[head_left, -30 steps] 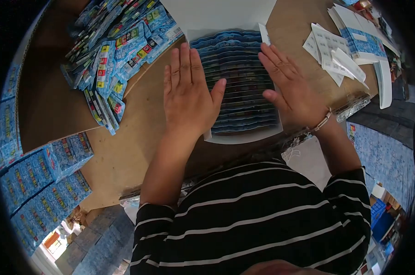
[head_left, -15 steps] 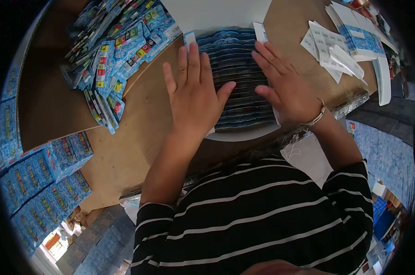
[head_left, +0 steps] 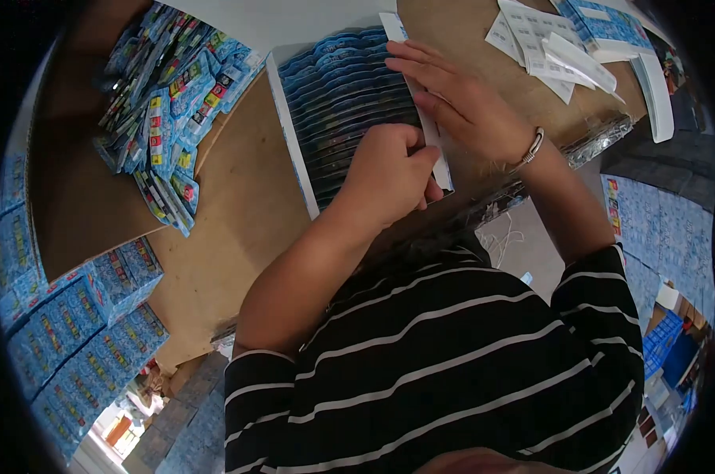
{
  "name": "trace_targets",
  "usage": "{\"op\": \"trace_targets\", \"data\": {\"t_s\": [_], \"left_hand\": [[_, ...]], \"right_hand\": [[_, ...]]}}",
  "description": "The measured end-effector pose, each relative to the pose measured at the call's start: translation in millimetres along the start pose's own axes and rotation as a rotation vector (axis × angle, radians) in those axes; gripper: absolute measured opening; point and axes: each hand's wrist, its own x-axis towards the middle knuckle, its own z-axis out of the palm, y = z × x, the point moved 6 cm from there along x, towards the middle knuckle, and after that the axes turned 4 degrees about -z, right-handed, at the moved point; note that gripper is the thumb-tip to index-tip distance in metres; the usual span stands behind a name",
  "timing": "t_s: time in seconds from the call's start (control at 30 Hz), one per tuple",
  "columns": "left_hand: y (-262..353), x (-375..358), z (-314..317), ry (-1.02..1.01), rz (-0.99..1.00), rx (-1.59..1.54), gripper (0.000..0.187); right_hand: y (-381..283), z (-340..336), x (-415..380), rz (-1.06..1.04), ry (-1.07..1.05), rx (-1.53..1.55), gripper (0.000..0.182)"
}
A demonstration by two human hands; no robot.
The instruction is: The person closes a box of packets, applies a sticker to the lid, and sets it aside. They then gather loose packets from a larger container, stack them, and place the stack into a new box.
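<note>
A white-edged box (head_left: 291, 136) stands in front of me, filled with a row of blue packets (head_left: 338, 87). My left hand (head_left: 393, 170) is at the box's near right corner, its fingers curled and pinched together by the near flap; what they hold, if anything, is hidden. Along the box's right wall lies my right hand (head_left: 472, 107), fingers stretched out and palm turned toward the wall. The box sits slightly turned on the brown work surface (head_left: 239, 182).
At the left, a large cardboard box (head_left: 73, 189) holds a heap of loose blue packets (head_left: 180, 95). White printed sheets (head_left: 543, 47) and a blue and white carton (head_left: 610, 28) lie at the back right. Stacked blue boxes (head_left: 77, 324) stand at the lower left.
My left hand has moved right and curled at the near corner. The box has shifted left and turned, and its curved near flap no longer shows. My right hand has moved slightly up and left.
</note>
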Motion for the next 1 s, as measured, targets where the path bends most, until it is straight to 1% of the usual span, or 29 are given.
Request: {"op": "trace_targets", "data": {"t_s": [0.03, 0.07, 0.13, 0.17, 0.23, 0.27, 0.33, 0.37, 0.43, 0.47, 0.5, 0.53, 0.6, 0.63, 0.67, 0.7, 0.73, 0.77, 0.8, 0.83, 0.87, 0.9, 0.93, 0.97, 1.0], "left_hand": [[-3, 0, 0, -0.001, -0.044, -0.049, 0.015], [-3, 0, 0, 0.005, -0.046, -0.045, 0.015], [3, -2, -2, 0.063, 0.044, 0.116, 0.023], [1, -5, 1, 0.068, 0.046, 0.119, 0.023], [30, -34, 5, 0.581, 0.664, 0.768, 0.037], [28, -33, 5, 0.583, 0.671, 0.771, 0.037], [21, -27, 12, 0.604, 0.641, 1.145, 0.049], [17, -24, 9, 0.613, 0.648, 1.145, 0.049], [15, -25, 5, 0.649, 0.724, 1.171, 0.053], [14, -28, 1, 0.665, 0.727, 1.169, 0.053], [20, -40, 1, 0.633, 0.813, 1.158, 0.054], [22, -49, 0, 0.598, 0.894, 1.147, 0.054], [31, -51, -36, 0.649, 0.993, 1.005, 0.054], [25, -42, -67, 0.738, 0.998, 0.963, 0.053], [16, -37, -81, 0.749, 1.001, 0.969, 0.053], [10, -31, -95, 0.673, 0.904, 0.823, 0.053], [5, -25, -108, 0.593, 0.811, 0.682, 0.052], [-1, -21, -109, 0.546, 0.783, 0.642, 0.054], [-2, -21, -109, 0.556, 0.782, 0.639, 0.054], [-5, -17, -109, 0.591, 0.745, 0.711, 0.057], [-6, -13, -108, 0.624, 0.71, 0.784, 0.06], [-5, -10, -103, 0.629, 0.714, 0.781, 0.06], [-5, -5, -94, 0.704, 0.634, 0.982, 0.064], [-5, 0, -83, 0.777, 0.545, 1.18, 0.067], [-4, -1, -85, 0.785, 0.547, 1.174, 0.067]], "right_hand": [[2, 0, 0, -0.001, 0.005, 0.004, 0.047], [3, 0, 0, -0.017, 0.012, -0.012, 0.047], [2, 2, -1, -0.037, 0.023, -0.024, 0.048], [1, 1, -1, -0.039, 0.041, -0.04, 0.047], [0, 1, -2, -0.042, 0.064, -0.058, 0.047], [1, 1, -2, -0.025, 0.073, -0.058, 0.047], [0, 2, -3, -0.016, 0.081, -0.067, 0.047], [-2, 4, -3, -0.023, 0.065, -0.089, 0.045], [-6, 4, -3, -0.038, 0.048, -0.115, 0.044], [-6, 5, -3, -0.044, -0.017, -0.28, 0.042], [-5, 6, -1, -0.05, -0.08, -0.446, 0.04], [-6, 3, 1, -0.063, -0.081, -0.446, 0.04], [-6, 1, 7, -0.028, -0.164, -0.485, 0.037], [-4, -1, 10, -0.041, -0.154, -0.486, 0.037], [3, -3, 11, -0.007, -0.126, -0.332, 0.039], [7, -4, 15, 0.021, -0.104, -0.178, 0.041], [6, -2, 20, 0.007, -0.097, -0.183, 0.041], [5, -4, 23, 0.018, -0.017, -0.196, 0.045], [5, -5, 23, 0.033, 0.057, -0.204, 0.048], [7, -3, 24, 0.025, 0.054, -0.205, 0.048], [12, 0, 24, 0.009, -0.02, -0.318, 0.051], [14, 4, 25, -0.004, -0.095, -0.431, 0.053], [14, 4, 26, -0.009, -0.097, -0.436, 0.053], [16, 7, 25, 0.015, -0.16, -0.507, 0.059], [16, 9, 26, 0.036, -0.223, -0.579, 0.066]]}}
